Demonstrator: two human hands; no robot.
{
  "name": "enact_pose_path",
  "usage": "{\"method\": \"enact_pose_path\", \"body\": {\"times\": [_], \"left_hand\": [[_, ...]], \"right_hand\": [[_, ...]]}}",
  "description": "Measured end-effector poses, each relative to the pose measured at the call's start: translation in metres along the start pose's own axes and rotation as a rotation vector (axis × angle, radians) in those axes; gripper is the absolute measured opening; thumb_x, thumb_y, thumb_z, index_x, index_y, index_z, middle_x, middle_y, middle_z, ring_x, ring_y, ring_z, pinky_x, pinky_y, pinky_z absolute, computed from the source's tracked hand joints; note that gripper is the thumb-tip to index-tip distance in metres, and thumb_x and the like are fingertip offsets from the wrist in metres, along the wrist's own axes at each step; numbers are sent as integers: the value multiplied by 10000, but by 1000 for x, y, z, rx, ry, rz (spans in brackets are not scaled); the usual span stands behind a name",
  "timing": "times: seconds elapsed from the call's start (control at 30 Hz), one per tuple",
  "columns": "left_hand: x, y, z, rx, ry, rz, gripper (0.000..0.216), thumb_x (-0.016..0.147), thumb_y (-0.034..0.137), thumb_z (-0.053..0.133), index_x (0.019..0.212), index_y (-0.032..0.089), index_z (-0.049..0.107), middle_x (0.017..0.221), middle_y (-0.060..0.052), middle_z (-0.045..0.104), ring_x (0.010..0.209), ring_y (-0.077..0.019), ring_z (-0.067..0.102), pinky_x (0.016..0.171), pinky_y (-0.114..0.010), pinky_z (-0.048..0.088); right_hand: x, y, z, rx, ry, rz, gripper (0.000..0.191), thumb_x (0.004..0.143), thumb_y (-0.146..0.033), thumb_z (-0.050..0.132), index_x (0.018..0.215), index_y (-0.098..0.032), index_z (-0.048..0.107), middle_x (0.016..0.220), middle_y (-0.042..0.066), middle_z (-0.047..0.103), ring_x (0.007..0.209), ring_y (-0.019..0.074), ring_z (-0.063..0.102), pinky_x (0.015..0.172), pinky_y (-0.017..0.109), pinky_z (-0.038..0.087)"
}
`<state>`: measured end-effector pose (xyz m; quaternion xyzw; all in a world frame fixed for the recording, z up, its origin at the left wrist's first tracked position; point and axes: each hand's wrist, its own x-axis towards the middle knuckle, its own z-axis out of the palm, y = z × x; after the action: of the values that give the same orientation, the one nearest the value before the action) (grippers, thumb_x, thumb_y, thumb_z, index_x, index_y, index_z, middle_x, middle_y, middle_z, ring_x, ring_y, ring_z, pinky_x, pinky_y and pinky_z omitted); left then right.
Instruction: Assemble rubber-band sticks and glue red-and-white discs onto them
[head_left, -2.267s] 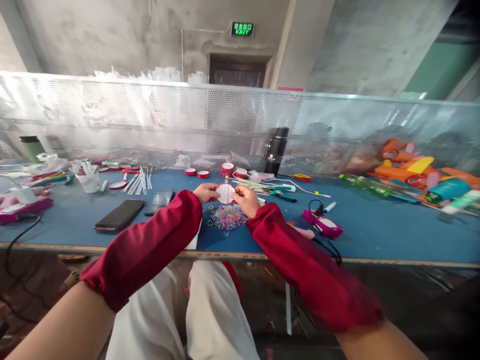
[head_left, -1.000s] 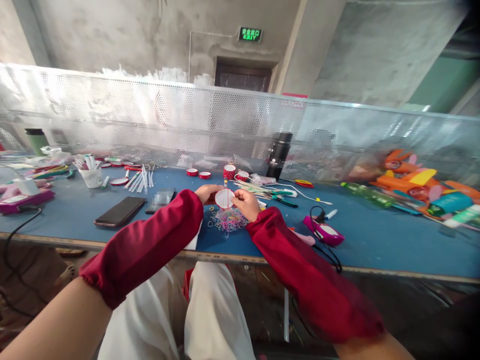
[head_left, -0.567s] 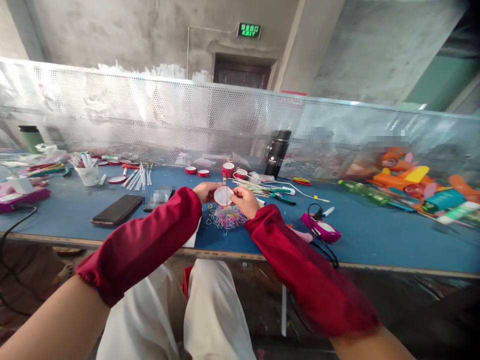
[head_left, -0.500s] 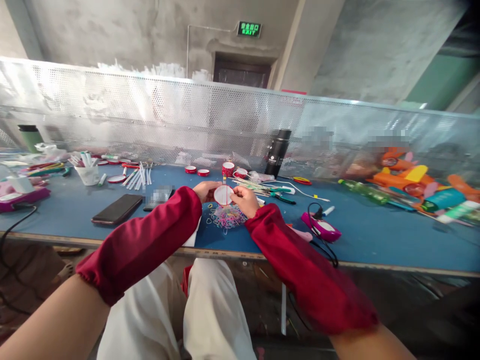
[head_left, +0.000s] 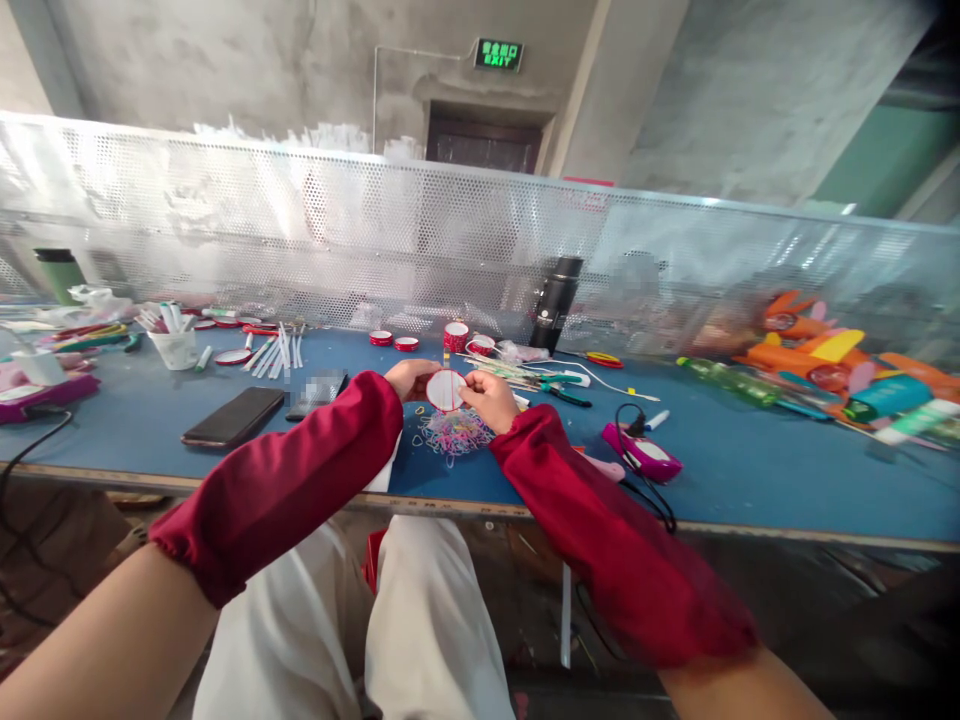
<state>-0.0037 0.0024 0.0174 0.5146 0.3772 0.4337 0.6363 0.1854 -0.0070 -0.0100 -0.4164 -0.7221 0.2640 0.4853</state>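
Observation:
Between my two hands is a small round disc (head_left: 446, 391) with a white face and a red rim, like a little drum. A thin line runs down its face, and a narrow stick-like piece shows above it. My left hand (head_left: 414, 379) grips the disc's left edge, fingers closed. From the right, my right hand (head_left: 487, 396) pinches the opposite edge with thumb and fingers. Just below lies a loose heap of coloured rubber bands (head_left: 456, 434). Behind the disc stand a red cylinder with a white top (head_left: 456, 336) and several similar flatter pieces (head_left: 406, 345).
A dark phone (head_left: 234, 418) lies left on the blue table (head_left: 750, 450), near a cup of pens (head_left: 175, 348). A black bottle (head_left: 556, 306), green-handled pliers (head_left: 564, 390) and a purple device (head_left: 643, 455) with a cable are right of centre. Orange toys (head_left: 817, 360) lie farther right.
Almost nothing differs. Both hands keep hold of the disc in the same place, and the view has shifted very slightly.

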Motion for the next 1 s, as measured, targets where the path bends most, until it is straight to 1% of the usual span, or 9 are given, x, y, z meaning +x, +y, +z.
{"method": "enact_pose_path", "body": {"times": [0.13,0.33,0.47,0.57,0.7,0.77,0.87,1.0], "left_hand": [[1,-1,-1,2,-15,-14,249,784,335,628,894,130,717,807,-94,726,674,-190,663,631,-291,517],[-3,1,0,4,11,-6,272,751,370,688,897,141,689,791,-83,718,657,-175,655,640,-283,506],[-6,5,1,-10,16,-24,252,790,358,656,884,129,702,820,-92,722,672,-174,660,653,-284,508],[-7,8,1,-16,18,-53,245,823,354,622,838,126,710,799,-92,721,673,-166,651,653,-272,501],[-7,8,1,-17,9,-76,252,825,360,623,829,125,713,794,-87,716,684,-164,645,672,-271,496],[-7,7,1,-10,-3,-56,208,797,335,657,846,138,703,804,-74,712,695,-166,646,685,-278,496],[-8,4,1,11,-21,-2,140,739,256,710,820,152,661,746,-42,683,669,-161,636,692,-296,502],[-9,3,2,14,-32,26,137,710,212,725,787,153,628,718,-26,663,640,-147,624,689,-302,510]], "right_hand": [[-1,1,1,6,2,-2,146,676,-346,603,687,-213,545,603,-30,589,541,134,546,526,257,435],[0,1,2,54,6,22,140,672,-337,602,671,-217,529,584,-37,575,532,134,532,525,259,437],[-1,-1,1,54,4,33,144,673,-346,603,677,-220,533,583,-35,577,537,136,534,530,259,433],[-1,-3,1,46,6,34,152,668,-351,607,675,-219,534,581,-33,576,534,135,533,528,257,422],[-2,-3,2,58,10,41,166,661,-363,613,667,-221,526,569,-36,568,527,135,533,523,259,416],[-2,-2,2,52,11,36,162,664,-360,613,670,-222,529,571,-36,571,532,136,534,524,258,414],[-2,-2,2,53,12,31,148,662,-347,606,675,-219,532,575,-36,571,531,135,529,522,259,413],[-2,-2,2,56,4,29,138,665,-339,598,685,-215,541,587,-34,577,535,133,530,524,259,415]]}}
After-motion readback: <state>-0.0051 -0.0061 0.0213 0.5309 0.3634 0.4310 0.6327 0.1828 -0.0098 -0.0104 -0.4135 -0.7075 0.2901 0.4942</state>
